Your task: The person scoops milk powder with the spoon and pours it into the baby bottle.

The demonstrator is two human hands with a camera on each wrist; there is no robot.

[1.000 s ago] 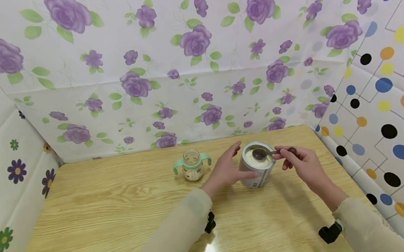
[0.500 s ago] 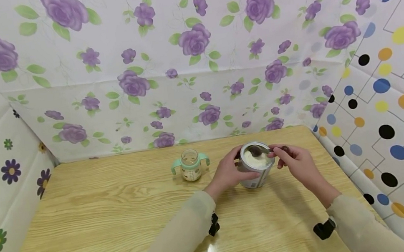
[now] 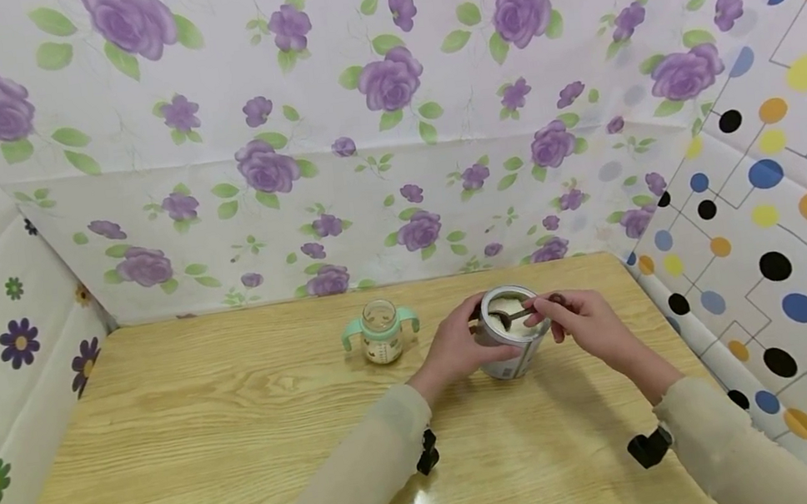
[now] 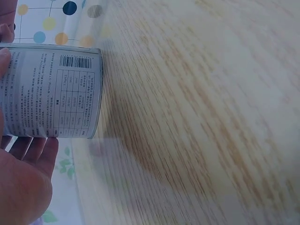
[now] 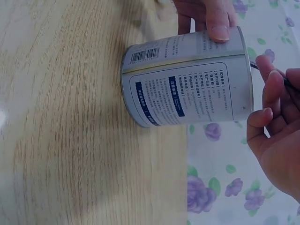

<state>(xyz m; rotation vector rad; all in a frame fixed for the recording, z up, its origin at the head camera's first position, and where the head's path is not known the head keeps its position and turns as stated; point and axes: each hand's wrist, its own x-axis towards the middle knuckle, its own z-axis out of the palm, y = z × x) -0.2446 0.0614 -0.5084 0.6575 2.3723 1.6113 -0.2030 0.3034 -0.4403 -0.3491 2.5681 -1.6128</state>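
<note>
An uncovered metal can (image 3: 511, 363) of pale powder (image 3: 507, 306) stands upright on the wooden table. My left hand (image 3: 453, 347) grips the can from its left side, thumb across the front and fingers round the back, as the left wrist view also shows. With my right hand (image 3: 586, 324) I pinch the handle of a dark spoon (image 3: 520, 315) over the can's right rim. The spoon's bowl is down in the powder near the left inner wall. In the right wrist view the printed can (image 5: 187, 84) hides the bowl.
A baby bottle (image 3: 383, 343) with mint-green handles and no cap stands left of the can, pale contents low inside. Bare tabletop (image 3: 206, 427) stretches to the left and front. Patterned cloth walls (image 3: 333, 168) rise behind and at both sides.
My left hand has closed round the can. The spoon's bowl, earlier above the powder and facing up, has tipped and gone down into it as my right hand shifted left.
</note>
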